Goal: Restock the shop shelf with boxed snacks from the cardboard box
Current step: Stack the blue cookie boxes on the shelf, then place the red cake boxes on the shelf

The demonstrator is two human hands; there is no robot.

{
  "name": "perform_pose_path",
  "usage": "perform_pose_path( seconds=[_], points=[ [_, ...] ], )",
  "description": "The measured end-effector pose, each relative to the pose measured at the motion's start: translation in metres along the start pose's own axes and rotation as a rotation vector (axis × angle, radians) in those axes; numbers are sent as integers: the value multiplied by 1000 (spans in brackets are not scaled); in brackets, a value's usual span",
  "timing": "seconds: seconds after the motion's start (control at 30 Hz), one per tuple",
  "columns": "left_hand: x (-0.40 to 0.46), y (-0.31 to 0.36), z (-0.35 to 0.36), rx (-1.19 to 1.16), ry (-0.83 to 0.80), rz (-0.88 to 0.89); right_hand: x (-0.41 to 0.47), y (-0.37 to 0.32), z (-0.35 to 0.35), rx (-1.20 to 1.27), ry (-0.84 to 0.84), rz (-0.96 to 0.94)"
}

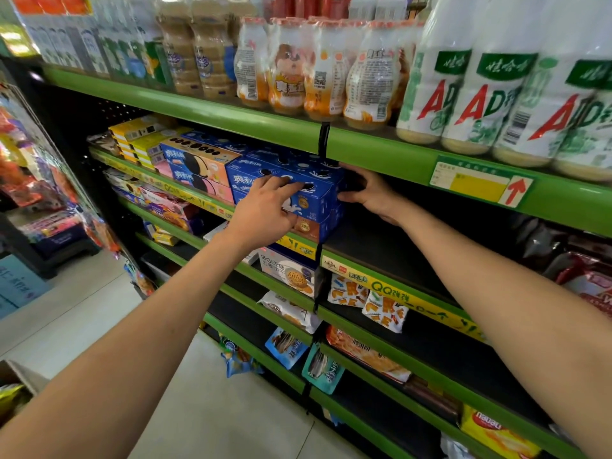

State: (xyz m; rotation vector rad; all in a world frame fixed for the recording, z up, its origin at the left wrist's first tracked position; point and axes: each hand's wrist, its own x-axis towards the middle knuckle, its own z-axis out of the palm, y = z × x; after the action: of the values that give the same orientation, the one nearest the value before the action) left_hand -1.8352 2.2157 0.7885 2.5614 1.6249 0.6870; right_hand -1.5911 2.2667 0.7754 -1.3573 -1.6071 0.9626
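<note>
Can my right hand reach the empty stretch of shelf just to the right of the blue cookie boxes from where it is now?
Probably yes. The right hand rests at the right end of the blue cookie boxes, and the bare black shelf beside it looks open, with nothing standing in between.

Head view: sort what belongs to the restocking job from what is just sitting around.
Job:
- blue snack box, on the stack at the shelf's front
- left hand, on its front
- right hand, at its right end
- cardboard box, bottom left corner

Sitting around:
- white drink bottles, shelf above
- orange-patterned snack bags, shelf below
</note>
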Motion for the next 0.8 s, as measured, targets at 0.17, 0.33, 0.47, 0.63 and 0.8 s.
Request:
perform_pose_path(
  seconds=[0.17,0.33,0.47,0.63,0.8],
  points=[
    [0,-3,1,1,-4,-14,3,7,-3,24,54,24],
    [1,-3,2,5,-8,-20,7,16,-4,34,145,120],
    [3,-3,0,-11,-36,-15,-9,18,-2,18,320,179],
    [-7,11,-1,-93,69,-41,-64,-5,19,150,238,67],
    [-79,22,19,-392,235,-248,-124,-13,45,203,19,13]
  ],
)
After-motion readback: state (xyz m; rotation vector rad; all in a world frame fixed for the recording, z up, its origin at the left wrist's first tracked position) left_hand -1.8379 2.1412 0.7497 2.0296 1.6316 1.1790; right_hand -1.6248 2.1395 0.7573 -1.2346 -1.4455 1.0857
